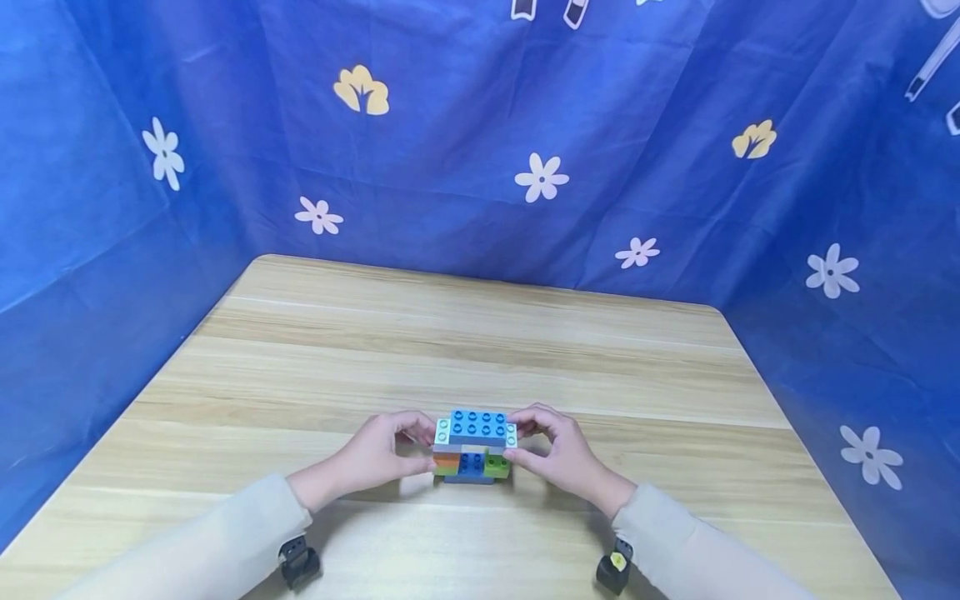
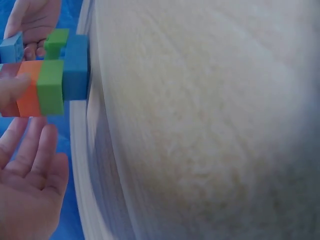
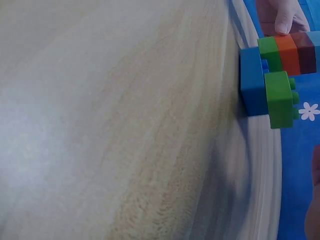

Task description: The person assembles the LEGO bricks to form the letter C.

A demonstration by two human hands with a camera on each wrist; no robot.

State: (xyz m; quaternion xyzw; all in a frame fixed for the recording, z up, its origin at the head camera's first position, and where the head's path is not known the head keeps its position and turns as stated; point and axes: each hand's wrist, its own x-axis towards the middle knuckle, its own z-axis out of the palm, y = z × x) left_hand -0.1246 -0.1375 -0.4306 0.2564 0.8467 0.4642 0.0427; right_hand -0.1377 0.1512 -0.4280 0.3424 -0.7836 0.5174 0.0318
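A small structure of toy building bricks stands on the table in the head view, with a blue eight-stud brick (image 1: 478, 427) on top. Light blue studded ends (image 1: 443, 431) show at both sides beneath it. At its left, the stack has a maroon, an orange (image 3: 287, 55) and a green brick (image 2: 51, 87) over a blue base brick (image 3: 254, 82). A separate green brick (image 3: 280, 100) sits on the base's right. My left hand (image 1: 382, 450) grips the left stack, thumb against the orange and maroon bricks. My right hand (image 1: 558, 450) pinches the light blue right end.
The wood-grain table (image 1: 480, 333) spreads around the structure. Blue curtains (image 1: 450, 167) with flower prints surround its back and sides. A small dark camera (image 1: 300, 562) is on the left wrist, another (image 1: 615, 567) on the right.
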